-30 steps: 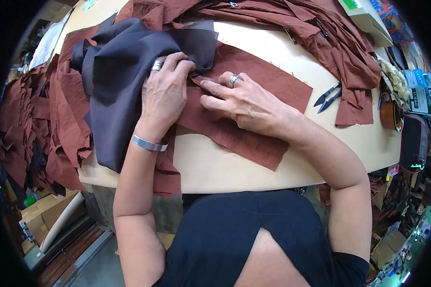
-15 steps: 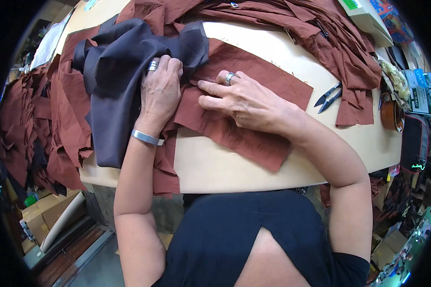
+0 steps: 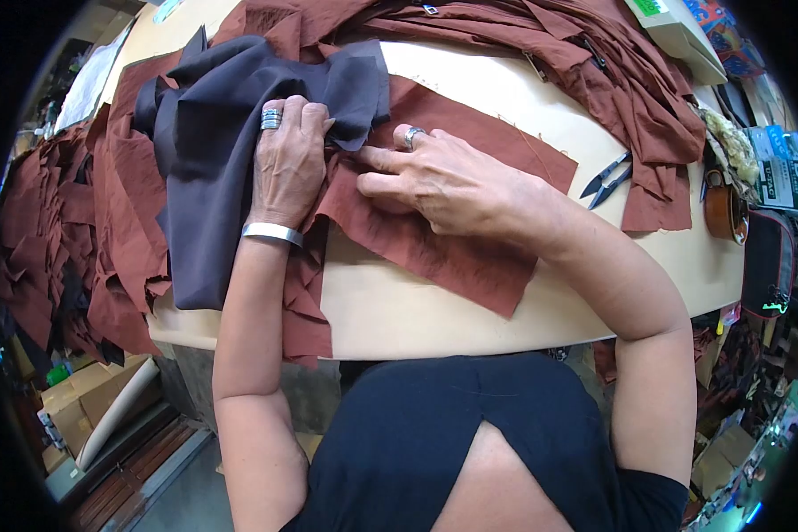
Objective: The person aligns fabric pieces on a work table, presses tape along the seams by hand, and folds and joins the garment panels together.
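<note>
My left hand [image 3: 290,164] is closed, with its fingers curled into a dark navy fabric piece [image 3: 208,177] that lies bunched on the table. The fingertips are partly hidden in the folds. Close by on the right, my right hand [image 3: 443,186] has its fingers bent down onto a reddish-brown fabric piece [image 3: 479,275], gripping it near its left edge; the thumb is hidden. Between the two hands, the brown edge is raised and meets the dark cloth.
Thread snips [image 3: 606,180] lie on the cream table [image 3: 399,310] to the right. A heap of brown garments with zippers [image 3: 541,40] runs along the back. More brown cut pieces [image 3: 129,222] hang over the left edge. A tape roll [image 3: 725,213] stands at far right.
My left hand has shifted slightly left. My right hand has moved a little left too, and the brown fabric's left edge is now lifted and curled between the hands.
</note>
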Motion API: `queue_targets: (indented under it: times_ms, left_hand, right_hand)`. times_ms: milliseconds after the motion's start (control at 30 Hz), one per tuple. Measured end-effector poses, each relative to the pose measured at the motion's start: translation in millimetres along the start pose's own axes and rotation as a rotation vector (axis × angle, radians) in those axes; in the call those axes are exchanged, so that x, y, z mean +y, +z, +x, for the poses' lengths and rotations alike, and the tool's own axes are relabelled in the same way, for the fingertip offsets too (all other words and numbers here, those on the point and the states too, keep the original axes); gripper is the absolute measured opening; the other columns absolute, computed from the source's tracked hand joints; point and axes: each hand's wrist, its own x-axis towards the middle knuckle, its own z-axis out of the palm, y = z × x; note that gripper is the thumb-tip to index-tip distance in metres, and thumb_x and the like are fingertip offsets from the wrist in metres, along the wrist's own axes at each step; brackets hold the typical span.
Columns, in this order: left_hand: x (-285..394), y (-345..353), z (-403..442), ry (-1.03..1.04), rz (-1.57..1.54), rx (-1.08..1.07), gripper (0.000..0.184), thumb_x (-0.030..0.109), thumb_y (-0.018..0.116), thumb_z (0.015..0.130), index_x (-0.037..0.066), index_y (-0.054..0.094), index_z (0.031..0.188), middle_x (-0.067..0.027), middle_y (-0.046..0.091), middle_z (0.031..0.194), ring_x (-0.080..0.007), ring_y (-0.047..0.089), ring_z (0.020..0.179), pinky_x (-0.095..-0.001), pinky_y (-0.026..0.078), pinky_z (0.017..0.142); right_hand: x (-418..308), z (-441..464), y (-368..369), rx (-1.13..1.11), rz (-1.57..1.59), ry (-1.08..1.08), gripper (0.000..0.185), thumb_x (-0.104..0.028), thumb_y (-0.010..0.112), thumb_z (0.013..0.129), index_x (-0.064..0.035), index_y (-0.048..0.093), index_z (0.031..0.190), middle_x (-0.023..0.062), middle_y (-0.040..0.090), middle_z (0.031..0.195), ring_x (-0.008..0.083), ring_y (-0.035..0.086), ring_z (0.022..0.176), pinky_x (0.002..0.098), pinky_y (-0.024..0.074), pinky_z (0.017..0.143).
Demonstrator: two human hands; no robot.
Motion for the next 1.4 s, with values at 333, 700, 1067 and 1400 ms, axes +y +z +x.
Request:
queue_targets:
  times_ms: [333,700,1067,1400]
  left_hand:
    - [-1.5,1.4,-0.6,-0.012,0.011,-0.053,0.006,0.008,0.055,0.083,0.004,0.051,0.086,-0.0134,0.049,0.085,-0.0321,0.050,0.085,-0.0405,0.043,0.074]
    - [-5.1,-34.8,-15.1,-0.114,0.051,-0.173,0.032,0.020,0.063,0.080,0.008,0.053,0.108,-0.0083,0.054,0.110,-0.0293,0.048,0.111,-0.0399,0.038,0.092]
    - [-36.4,-27.7,2.2,0.217,0.164,-0.276,0.010,0.009,0.052,0.079,0.009,0.050,0.088,-0.0060,0.050,0.082,-0.0226,0.055,0.079,-0.0333,0.044,0.069]
    - [-10.8,-41.0,9.0,0.130,-0.005,-0.153,0.022,0.001,0.053,0.075,0.008,0.055,0.096,-0.0089,0.056,0.094,-0.0259,0.057,0.089,-0.0340,0.046,0.075]
  right_hand:
    - [0.1,6.3,1.9,-0.001,-0.021,0.013,0.038,-0.011,0.061,0.076,-0.0125,0.049,0.112,0.0118,0.049,0.117,0.0354,0.051,0.106,0.0465,0.0504,0.075]
    - [-4.3,7.2,6.6,0.037,-0.041,0.042,0.036,-0.016,0.059,0.080,-0.0118,0.049,0.114,0.0125,0.051,0.114,0.0313,0.053,0.103,0.0457,0.0491,0.074]
    - [-3.9,7.0,5.4,-0.002,-0.055,0.037,0.043,-0.011,0.062,0.075,-0.0116,0.047,0.115,0.0117,0.048,0.117,0.0315,0.056,0.099,0.0457,0.0489,0.073]
    - [-7.9,12.9,-4.1,-0.061,-0.047,0.079,0.043,-0.009,0.062,0.071,-0.0117,0.047,0.112,0.0124,0.045,0.122,0.0328,0.056,0.094,0.0432,0.0475,0.075]
